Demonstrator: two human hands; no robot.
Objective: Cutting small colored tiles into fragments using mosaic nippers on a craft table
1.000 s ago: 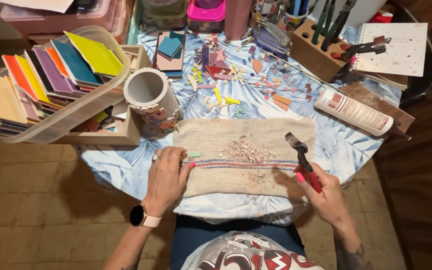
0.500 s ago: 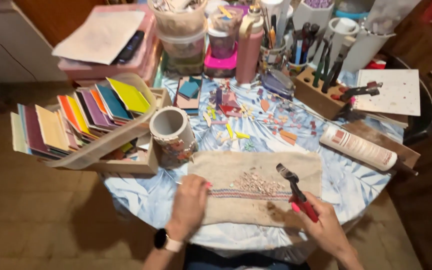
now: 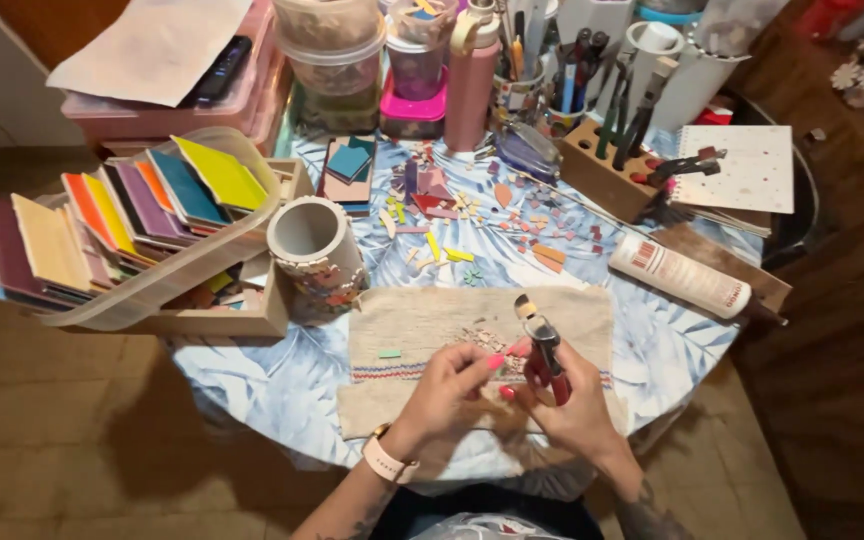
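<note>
Right hand (image 3: 577, 405) grips nippers (image 3: 544, 345) over cloth's (image 3: 402, 320) middle.

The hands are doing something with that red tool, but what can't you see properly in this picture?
Head view:
- What the left hand pinches: too small, covered by its fingers.
- Handles of the red-handled nippers: wrapped inside the right hand.
- Chips on the beige cloth: partly behind both hands.
- Pots at the top: cut off by the picture's edge.
- Coloured tiles: lower parts hidden in their clear tub.
</note>
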